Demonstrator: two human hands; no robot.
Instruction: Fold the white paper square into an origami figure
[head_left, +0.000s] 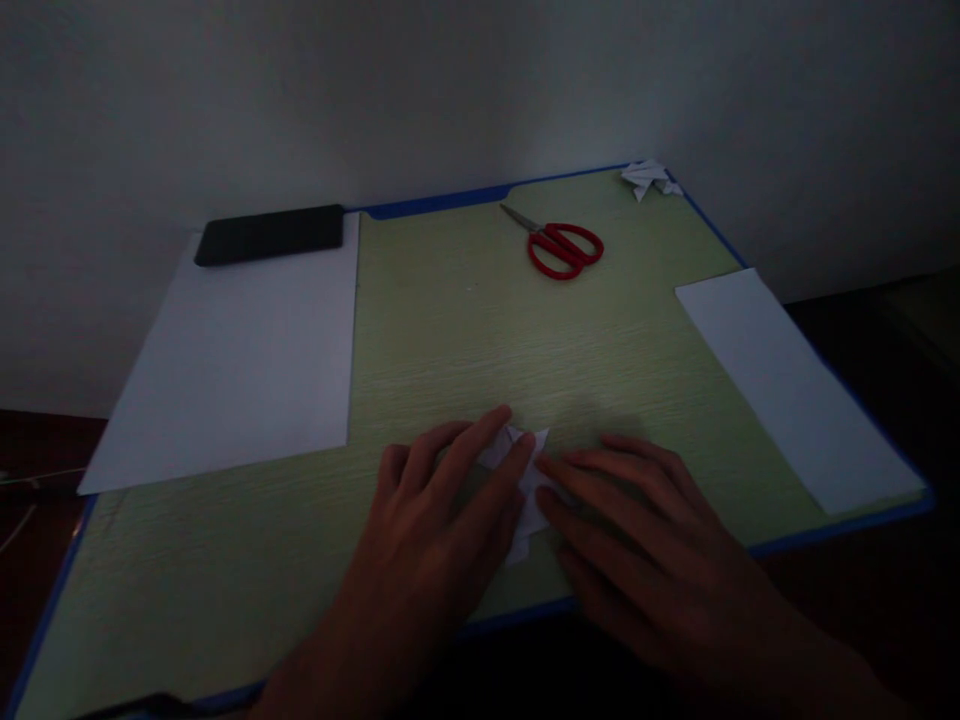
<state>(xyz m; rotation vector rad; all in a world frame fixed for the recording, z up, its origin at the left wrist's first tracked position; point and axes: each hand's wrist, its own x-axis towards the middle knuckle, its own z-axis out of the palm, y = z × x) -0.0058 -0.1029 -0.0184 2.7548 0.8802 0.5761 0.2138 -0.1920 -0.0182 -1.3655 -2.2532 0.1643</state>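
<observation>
A small piece of folded white paper (531,512) lies near the front edge of the table, partly covered by my fingers. My left hand (442,510) reaches over it from the left, holding it down with index finger and thumb. The middle finger stretches past its upper left part. From the right comes my right hand (637,530), its fingers stretched out and slightly apart, with the foremost tips touching the paper's right side. Small pointed flaps show at the paper's top and bottom. Its full shape is hidden.
Red-handled scissors (564,248) lie at the back, blades pointing away to the left. A folded paper figure (649,178) sits in the far right corner. At left, a dark phone-like slab (271,235) rests on a white sheet (255,350). A white paper strip (795,390) lies along the right edge.
</observation>
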